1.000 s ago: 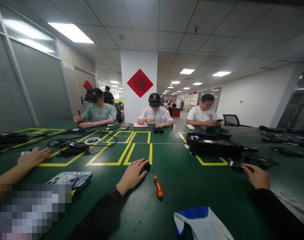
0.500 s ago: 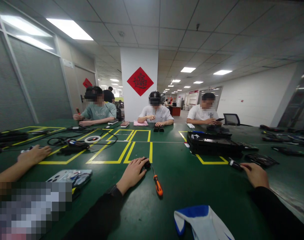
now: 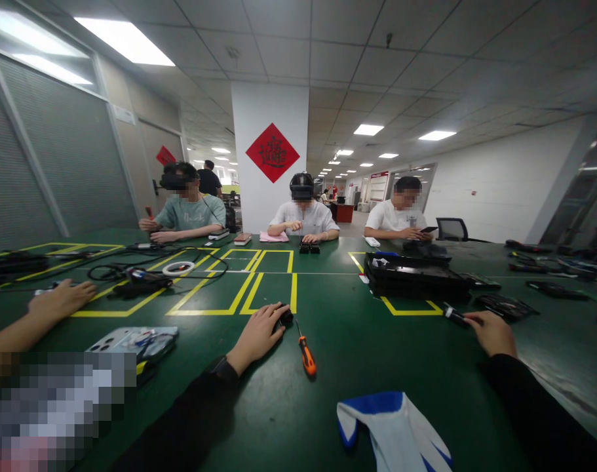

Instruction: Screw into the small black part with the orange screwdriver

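My left hand [image 3: 259, 333] rests on the green table with its fingers over a small black object [image 3: 286, 317], which they partly hide. Just right of it lies an orange-and-black screwdriver [image 3: 307, 356], its shaft pointing away from me. At the right, my right hand [image 3: 491, 332] grips a small black cylinder with a white band [image 3: 455, 315] between thumb and fingers. A white and blue glove [image 3: 399, 426] lies at the front edge. Beyond my right hand sits a stack of black trays [image 3: 416, 278].
Another person's hand [image 3: 62, 298] is at the left, near black cables [image 3: 106, 270] and a metal case [image 3: 131, 337]. Three people sit across the table [image 3: 327, 295]. Black parts [image 3: 507, 305] and more cables lie at the right. Yellow tape marks rectangles.
The view has tilted slightly, so the table and hands appear a little higher in the picture. My right hand with the black cylinder has shifted slightly left in the picture.
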Motion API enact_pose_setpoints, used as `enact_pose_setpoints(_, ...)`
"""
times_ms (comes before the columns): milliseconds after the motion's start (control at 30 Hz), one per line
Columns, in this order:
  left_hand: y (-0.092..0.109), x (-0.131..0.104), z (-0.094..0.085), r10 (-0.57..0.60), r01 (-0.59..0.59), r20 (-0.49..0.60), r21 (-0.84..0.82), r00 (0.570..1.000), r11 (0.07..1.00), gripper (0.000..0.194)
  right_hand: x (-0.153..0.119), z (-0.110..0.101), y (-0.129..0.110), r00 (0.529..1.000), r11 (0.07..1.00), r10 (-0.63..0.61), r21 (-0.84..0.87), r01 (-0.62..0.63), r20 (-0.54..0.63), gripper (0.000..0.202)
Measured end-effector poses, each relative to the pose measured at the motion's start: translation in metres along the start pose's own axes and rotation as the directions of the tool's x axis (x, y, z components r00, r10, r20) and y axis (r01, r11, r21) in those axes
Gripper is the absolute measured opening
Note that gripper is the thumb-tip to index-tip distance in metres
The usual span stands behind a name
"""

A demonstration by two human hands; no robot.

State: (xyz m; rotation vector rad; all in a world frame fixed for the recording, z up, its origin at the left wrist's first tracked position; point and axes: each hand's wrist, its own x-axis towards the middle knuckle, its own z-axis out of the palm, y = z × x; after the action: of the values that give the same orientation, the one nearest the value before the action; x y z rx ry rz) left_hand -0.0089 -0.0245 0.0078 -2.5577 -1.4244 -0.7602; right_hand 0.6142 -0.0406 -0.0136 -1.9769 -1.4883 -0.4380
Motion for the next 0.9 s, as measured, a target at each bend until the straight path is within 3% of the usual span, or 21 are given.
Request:
enact_pose_setpoints(200, -0.001, -0.001, 0.002, 0.001, -0.001, -0.018, -0.027, 1.000, 1.000, 0.048, 0.001, 0.002, 0.004, 1.000, 0.999, 0.010, 0.034, -0.011, 0.029, 0.028)
enact_pose_setpoints(400, 0.000, -0.001, 0.001, -0.003, 0.002, -0.024, -0.038, 1.000, 0.999, 0.048, -0.001, 0.004, 0.012, 0.987, 0.992, 0.109, 0.078, -0.101, -0.117, 0.034)
enact_pose_setpoints(633, 0.001, -0.001, 0.000, -0.024, 0.024, -0.013, -0.055, 1.000, 0.998, 0.048, 0.004, 0.005, 0.004, 0.979, 0.985, 0.111, 0.110, -0.130, 0.169, 0.039)
enact_pose_setpoints(900, 0.002, -0.002, -0.001, -0.026, 0.025, -0.016, -0.072, 1.000, 0.997, 0.048, 0.008, 0.012, 0.007, 0.976, 0.975, 0.153, 0.140, -0.175, 0.155, 0.046)
